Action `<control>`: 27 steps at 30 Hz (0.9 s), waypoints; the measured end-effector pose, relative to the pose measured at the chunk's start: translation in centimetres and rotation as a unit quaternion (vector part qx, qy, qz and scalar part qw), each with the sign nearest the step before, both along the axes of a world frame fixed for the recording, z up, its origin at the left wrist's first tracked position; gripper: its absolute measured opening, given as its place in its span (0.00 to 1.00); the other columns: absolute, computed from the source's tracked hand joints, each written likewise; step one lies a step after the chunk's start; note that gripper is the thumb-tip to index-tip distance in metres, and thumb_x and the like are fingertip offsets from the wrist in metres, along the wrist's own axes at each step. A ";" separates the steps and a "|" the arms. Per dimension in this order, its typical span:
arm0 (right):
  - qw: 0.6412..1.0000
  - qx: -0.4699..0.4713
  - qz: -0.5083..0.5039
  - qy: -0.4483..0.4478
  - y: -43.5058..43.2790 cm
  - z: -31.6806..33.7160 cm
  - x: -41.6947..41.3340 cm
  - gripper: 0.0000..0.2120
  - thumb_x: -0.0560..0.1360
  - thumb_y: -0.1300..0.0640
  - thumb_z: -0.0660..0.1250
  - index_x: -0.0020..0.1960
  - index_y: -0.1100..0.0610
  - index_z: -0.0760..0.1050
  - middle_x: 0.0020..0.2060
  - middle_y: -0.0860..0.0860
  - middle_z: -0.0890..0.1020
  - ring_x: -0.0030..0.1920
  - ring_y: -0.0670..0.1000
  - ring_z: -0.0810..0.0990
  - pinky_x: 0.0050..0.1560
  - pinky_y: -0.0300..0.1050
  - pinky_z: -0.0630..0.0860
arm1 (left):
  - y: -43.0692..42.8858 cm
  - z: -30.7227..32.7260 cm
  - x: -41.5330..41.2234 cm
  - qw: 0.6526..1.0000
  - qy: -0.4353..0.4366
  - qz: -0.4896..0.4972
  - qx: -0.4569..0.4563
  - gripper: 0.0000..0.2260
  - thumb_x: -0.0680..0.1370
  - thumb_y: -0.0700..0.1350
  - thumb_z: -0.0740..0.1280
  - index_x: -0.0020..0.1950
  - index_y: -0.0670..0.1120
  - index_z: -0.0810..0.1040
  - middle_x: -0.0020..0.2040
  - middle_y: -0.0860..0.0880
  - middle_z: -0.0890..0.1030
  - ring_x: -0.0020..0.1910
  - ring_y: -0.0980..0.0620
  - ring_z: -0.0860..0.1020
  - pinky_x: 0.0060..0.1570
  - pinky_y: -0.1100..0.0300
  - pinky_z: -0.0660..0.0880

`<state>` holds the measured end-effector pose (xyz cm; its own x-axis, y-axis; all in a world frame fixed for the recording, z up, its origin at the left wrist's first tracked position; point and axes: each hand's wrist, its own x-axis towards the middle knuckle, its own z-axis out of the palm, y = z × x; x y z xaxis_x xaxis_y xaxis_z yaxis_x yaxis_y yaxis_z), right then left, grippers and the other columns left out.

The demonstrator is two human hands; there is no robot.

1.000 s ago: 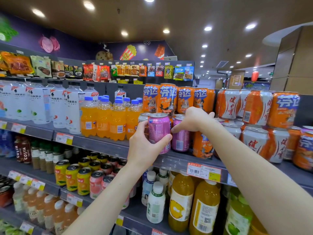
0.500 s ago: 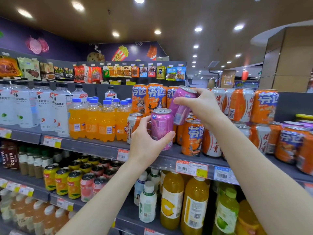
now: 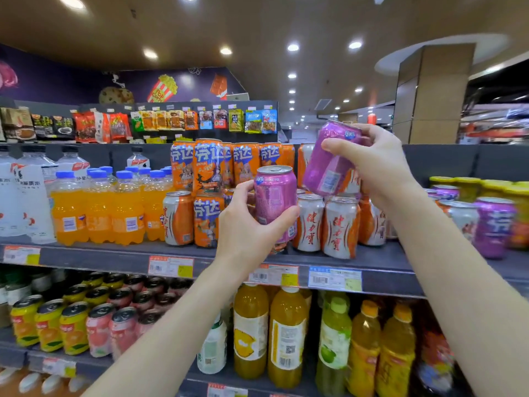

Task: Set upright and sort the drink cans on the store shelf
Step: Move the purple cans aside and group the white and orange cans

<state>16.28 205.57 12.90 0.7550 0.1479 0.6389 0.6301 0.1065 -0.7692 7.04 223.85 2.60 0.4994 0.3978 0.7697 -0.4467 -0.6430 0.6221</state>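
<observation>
"Holding one purple can (image 3: 274,196) upright, the left hand (image 3: 243,224) wraps its thumb and fingers round the body, in the head view. The can is near the front edge of the shelf (image 3: 386,270). Its bottom is hidden, so nobody can tell if it rests on the board. And the other hand?"

"The right hand (image 3: 380,167) grips a second purple can (image 3: 332,161) higher, above the white-and-orange cans (image 3: 340,224). This one is tilted, with its top leaning to the right."

"Where do both belong, in your judgement?"

"Probably with the purple cans (image 3: 493,224) near the right end of the same shelf, beside the yellow cans (image 3: 469,184). The middle holds orange cans (image 3: 209,167) and the white ones."

"How should the person do it well?"

"First turn the right wrist until the tilted can stands straight. Then carry it to the right end and lower it flat, label toward the front edge. One can at a time is safer, because the rows are close and a forearm may knock them."
</observation>
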 end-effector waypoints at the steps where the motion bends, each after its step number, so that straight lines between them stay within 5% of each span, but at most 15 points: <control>1: 1.000 -0.009 -0.014 -0.004 -1.4 -0.1 0.2 0.25 0.70 0.54 0.80 0.63 0.51 0.75 0.55 0.48 0.83 0.53 0.46 0.85 0.49 0.41 0.83 | -0.9 0.0 0.3 1.000 0.000 -0.008 0.003 0.28 0.69 0.57 0.80 0.65 0.52 0.75 0.50 0.59 0.83 0.47 0.65 0.80 0.43 0.73 0.73; 6: 0.996 -0.042 -0.079 -0.008 -8.1 -1.5 1.1 0.28 0.69 0.52 0.81 0.66 0.51 0.74 0.55 0.49 0.83 0.54 0.48 0.85 0.47 0.44 0.84 | -5.3 -0.4 2.2 0.998 -0.003 -0.054 -0.012 0.27 0.69 0.56 0.81 0.64 0.52 0.76 0.50 0.59 0.82 0.48 0.63 0.80 0.43 0.72 0.74; 11: 0.990 -0.037 -0.133 0.002 -14.2 -2.4 2.4 0.28 0.68 0.53 0.81 0.65 0.52 0.76 0.53 0.48 0.83 0.52 0.45 0.84 0.40 0.33 0.79 | -9.7 -0.9 4.0 0.996 0.005 -0.087 -0.023 0.27 0.68 0.56 0.81 0.63 0.53 0.76 0.50 0.59 0.83 0.48 0.63 0.81 0.44 0.70 0.76; 23: 0.964 -0.060 -0.257 0.034 -26.2 -5.9 5.8 0.31 0.65 0.52 0.84 0.64 0.53 0.77 0.53 0.50 0.84 0.50 0.47 0.84 0.45 0.43 0.82 | -21.2 -1.9 7.7 0.988 0.008 -0.151 -0.037 0.27 0.68 0.54 0.82 0.62 0.52 0.77 0.49 0.60 0.83 0.47 0.62 0.81 0.45 0.71 0.75; 27: 0.949 -0.093 -0.294 0.059 -27.7 -8.2 7.8 0.37 0.56 0.41 0.82 0.61 0.52 0.78 0.50 0.49 0.85 0.49 0.49 0.85 0.54 0.55 0.83 | -24.4 -2.7 8.6 0.983 0.009 -0.176 -0.048 0.27 0.68 0.51 0.82 0.64 0.50 0.77 0.52 0.59 0.83 0.50 0.62 0.82 0.46 0.72 0.74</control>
